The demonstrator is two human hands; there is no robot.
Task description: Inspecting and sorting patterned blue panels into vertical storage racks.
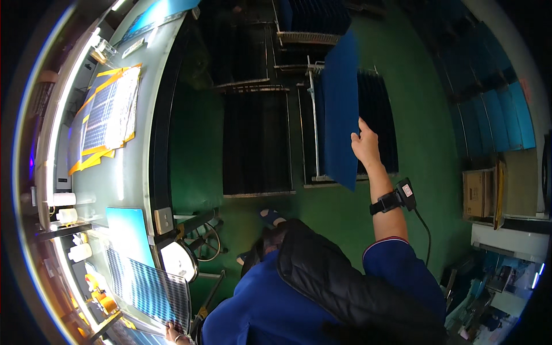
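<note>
My right hand grips the near right edge of a thin blue panel, standing on edge. The panel overlaps a slotted rack full of dark upright sheets; whether it sits in a slot I cannot tell. A black strapped box with a cable is on my right wrist. Low on the left, my left hand, partly cut off by the lower edge, is closed on the corner of a dark grid-patterned sheet. That sheet tilts over the lit bench, beside a flat light-blue panel.
A second slotted rack stands left of the first, with more racks beyond. On the bench lie patterned sheets with orange borders. A handwheel juts below its edge. Cardboard and blue panels are at the right.
</note>
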